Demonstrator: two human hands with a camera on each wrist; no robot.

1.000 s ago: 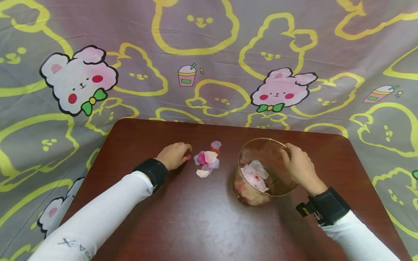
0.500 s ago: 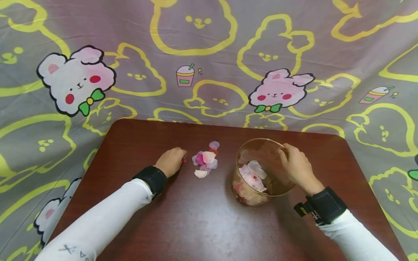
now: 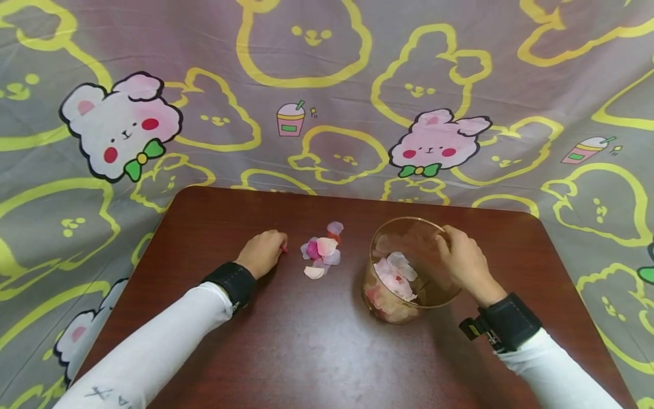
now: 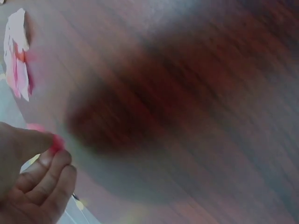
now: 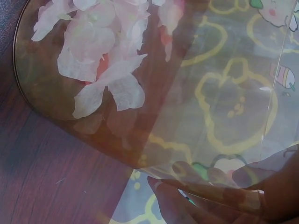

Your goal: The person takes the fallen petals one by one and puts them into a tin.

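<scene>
One round transparent amber container (image 3: pixel 433 278), right hand (image 3: pixel 462 258) gripping its rim; left hand (image 3: pixel 261 253) pinching at least one pink petal (image 4: pixel 57 143).

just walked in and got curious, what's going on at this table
At a dark wooden table, a person's right hand grips a clear amber container by its rim, with pale pink petals inside. The left hand pinches a small pink piece, probably a petal, mostly hidden. A small pile of petals lies on the table between the left hand and the container.
</scene>
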